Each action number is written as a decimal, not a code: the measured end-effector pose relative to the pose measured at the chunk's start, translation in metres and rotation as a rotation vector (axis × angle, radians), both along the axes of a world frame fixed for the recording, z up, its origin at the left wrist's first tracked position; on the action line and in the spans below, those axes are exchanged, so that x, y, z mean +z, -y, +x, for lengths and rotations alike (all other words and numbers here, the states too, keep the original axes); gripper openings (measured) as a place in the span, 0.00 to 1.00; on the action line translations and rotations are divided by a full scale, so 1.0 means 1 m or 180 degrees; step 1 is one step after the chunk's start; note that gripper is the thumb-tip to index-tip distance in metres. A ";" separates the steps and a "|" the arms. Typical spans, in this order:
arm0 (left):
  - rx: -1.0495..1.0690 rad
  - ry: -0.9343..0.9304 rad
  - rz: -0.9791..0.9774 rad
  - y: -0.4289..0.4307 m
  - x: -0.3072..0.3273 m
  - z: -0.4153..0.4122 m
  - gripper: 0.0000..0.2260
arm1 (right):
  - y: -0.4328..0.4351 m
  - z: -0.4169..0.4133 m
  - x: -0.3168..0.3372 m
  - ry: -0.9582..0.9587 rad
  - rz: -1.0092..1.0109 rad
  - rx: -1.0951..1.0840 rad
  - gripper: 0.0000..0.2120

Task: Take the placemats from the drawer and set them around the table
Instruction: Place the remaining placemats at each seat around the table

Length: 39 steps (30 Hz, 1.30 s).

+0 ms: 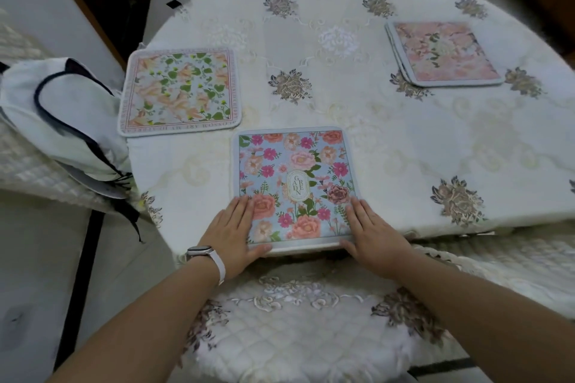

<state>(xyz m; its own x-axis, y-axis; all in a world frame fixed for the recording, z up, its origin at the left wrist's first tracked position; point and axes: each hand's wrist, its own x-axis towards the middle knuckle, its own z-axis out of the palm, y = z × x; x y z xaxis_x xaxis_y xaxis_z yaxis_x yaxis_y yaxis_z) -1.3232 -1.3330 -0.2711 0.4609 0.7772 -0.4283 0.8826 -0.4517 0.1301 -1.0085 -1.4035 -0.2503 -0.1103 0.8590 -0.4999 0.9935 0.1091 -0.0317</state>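
Embroidered cloth tablecloth point(389, 121), quilted fabric chair cover point(295, 336), and smooth, faintly glossy printed blue placemat point(292, 177).

Both bare forearms reaching up from the lower frame, left hand point(231, 232) and right hand point(371, 235) flat, fingers straight, palms down, left wrist wearing a watch point(203, 255)

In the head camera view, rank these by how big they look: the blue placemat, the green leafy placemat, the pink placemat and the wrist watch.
1. blue placemat
2. green leafy placemat
3. pink placemat
4. wrist watch
The three mats may really be the same size; the blue one is nearest the camera and the pink one farthest.
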 end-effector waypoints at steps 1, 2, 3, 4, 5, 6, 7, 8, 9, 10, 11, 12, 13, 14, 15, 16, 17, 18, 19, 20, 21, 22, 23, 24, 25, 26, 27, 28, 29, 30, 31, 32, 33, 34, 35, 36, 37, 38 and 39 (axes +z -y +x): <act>0.0027 -0.0064 -0.0044 0.001 0.002 0.000 0.42 | 0.002 0.002 0.006 0.0011 -0.0089 -0.0013 0.36; 0.0052 -0.0100 -0.0069 0.001 0.005 0.002 0.42 | 0.004 0.004 0.012 -0.0042 -0.0173 -0.0071 0.35; 0.0097 -0.0102 -0.0087 0.001 0.009 0.004 0.42 | 0.006 0.006 0.018 -0.0137 -0.0228 -0.0202 0.33; 0.0165 -0.0031 -0.0074 0.000 0.014 0.008 0.41 | 0.008 0.010 0.024 -0.0232 -0.0245 -0.0343 0.32; 0.0227 0.0119 -0.0022 -0.002 0.020 0.013 0.38 | 0.010 0.014 0.030 -0.0312 -0.0249 -0.0458 0.31; 0.0242 0.0320 0.0078 -0.002 0.026 0.018 0.35 | 0.010 0.018 0.037 -0.0376 -0.0249 -0.0560 0.30; 0.0213 0.0508 0.0209 -0.002 0.033 0.025 0.32 | 0.010 0.022 0.042 -0.0422 -0.0234 -0.0644 0.29; 0.0174 0.0648 0.0316 -0.001 0.040 0.034 0.31 | 0.008 0.028 0.048 -0.0461 -0.0179 -0.0696 0.28; 0.0145 0.0763 0.0391 0.001 0.047 0.043 0.31 | 0.006 0.034 0.053 -0.0492 -0.0098 -0.0716 0.27; 0.0121 0.0876 0.0456 0.003 0.052 0.053 0.30 | 0.003 0.039 0.060 -0.0520 0.0006 -0.0716 0.25; 0.0075 0.0994 0.0557 0.006 0.057 0.064 0.28 | 0.000 0.046 0.067 -0.0556 0.0134 -0.0716 0.24; 0.0009 0.1120 0.0728 0.008 0.061 0.076 0.25 | -0.002 0.054 0.074 -0.0598 0.0277 -0.0712 0.24; -0.0052 0.1235 0.0904 0.011 0.065 0.088 0.22 | -0.004 0.064 0.081 -0.0637 0.0408 -0.0713 0.23; -0.0106 0.1333 0.1047 0.013 0.071 0.101 0.20 | -0.005 0.074 0.089 -0.0661 0.0511 -0.0720 0.23; -0.0150 0.1395 0.1153 0.016 0.077 0.115 0.19 | -0.005 0.087 0.095 -0.0674 0.0600 -0.0717 0.23; -0.0168 0.1412 0.1214 0.018 0.084 0.131 0.18 | -0.005 0.101 0.101 -0.0672 0.0667 -0.0702 0.23; -0.0166 0.1394 0.1242 0.021 0.091 0.147 0.19 | -0.004 0.116 0.107 -0.0650 0.0705 -0.0687 0.23; -0.0155 0.1347 0.1244 0.023 0.096 0.163 0.19 | -0.003 0.134 0.111 -0.0613 0.0736 -0.0670 0.23; -0.0153 0.1271 0.1249 0.024 0.099 0.179 0.19 | -0.001 0.152 0.115 -0.0581 0.0779 -0.0646 0.24; -0.0148 0.1184 0.1245 0.025 0.102 0.194 0.20 | 0.001 0.171 0.119 -0.0561 0.0837 -0.0622 0.24; -0.0147 0.1098 0.1251 0.026 0.105 0.209 0.21 | 0.003 0.190 0.123 -0.0552 0.0902 -0.0597 0.23; -0.0137 0.1013 0.1257 0.026 0.108 0.224 0.21 | 0.006 0.209 0.126 -0.0541 0.0949 -0.0572 0.24; -0.0134 0.0937 0.1278 0.026 0.112 0.241 0.21 | 0.008 0.228 0.129 -0.0520 0.0993 -0.0538 0.24; -0.0116 0.0879 0.1303 0.028 0.117 0.258 0.21 | 0.010 0.246 0.132 -0.0483 0.1016 -0.0506 0.25; -0.0093 0.0842 0.1355 0.029 0.120 0.275 0.21 | 0.012 0.263 0.134 -0.0453 0.1033 -0.0487 0.26; -0.0081 0.0811 0.1395 0.032 0.123 0.290 0.21 | 0.014 0.279 0.136 -0.0431 0.1035 -0.0484 0.26; -0.0071 0.0796 0.1447 0.034 0.125 0.305 0.21 | 0.016 0.294 0.137 -0.0411 0.1045 -0.0480 0.26; -0.0055 0.0795 0.1471 0.037 0.129 0.322 0.21 | 0.020 0.310 0.138 -0.0390 0.1055 -0.0492 0.26; -0.0028 0.0815 0.1479 0.038 0.130 0.331 0.21 | 0.022 0.319 0.139 -0.0365 0.1081 -0.0489 0.26; -0.0004 0.0836 0.1479 0.040 0.132 0.340 0.21 | 0.024 0.326 0.141 -0.0345 0.1100 -0.0494 0.25; -0.0035 0.0856 0.1496 0.043 0.135 0.353 0.21 | 0.028 0.338 0.144 -0.0342 0.1122 -0.0524 0.25; -0.0062 0.0891 0.1509 0.047 0.138 0.365 0.21 | 0.032 0.348 0.148 -0.0346 0.1152 -0.0546 0.25; -0.0091 0.0947 0.1522 0.049 0.142 0.375 0.20 | 0.034 0.356 0.151 -0.0351 0.1174 -0.0561 0.25; -0.0128 0.1009 0.1540 0.051 0.145 0.383 0.20 | 0.036 0.363 0.155 -0.0356 0.1183 -0.0585 0.25; -0.0168 0.1065 0.1570 0.050 0.148 0.390 0.19 | 0.037 0.369 0.158 -0.0366 0.1191 -0.0615 0.25; -0.0187 0.1094 0.1573 0.047 0.151 0.396 0.19 | 0.038 0.374 0.161 -0.0372 0.1198 -0.0642 0.25; -0.0200 0.1104 0.1581 0.043 0.153 0.401 0.19 | 0.038 0.378 0.163 -0.0371 0.1220 -0.0657 0.25; -0.0212 0.1102 0.1588 0.039 0.154 0.406 0.19 | 0.039 0.382 0.164 -0.0359 0.1239 -0.0666 0.25; -0.0232 0.1120 0.1597 0.034 0.154 0.409 0.19 | 0.039 0.384 0.165 -0.0346 0.1248 -0.0679 0.24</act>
<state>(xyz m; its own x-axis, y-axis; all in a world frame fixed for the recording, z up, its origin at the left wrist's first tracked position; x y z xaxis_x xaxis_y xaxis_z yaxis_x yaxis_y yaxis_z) -0.9137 -1.3669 -0.1172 0.5678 0.8057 0.1689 0.7898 -0.5910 0.1639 -0.6247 -1.4422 -0.0853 0.0556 0.9902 -0.1279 0.9883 -0.0728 -0.1342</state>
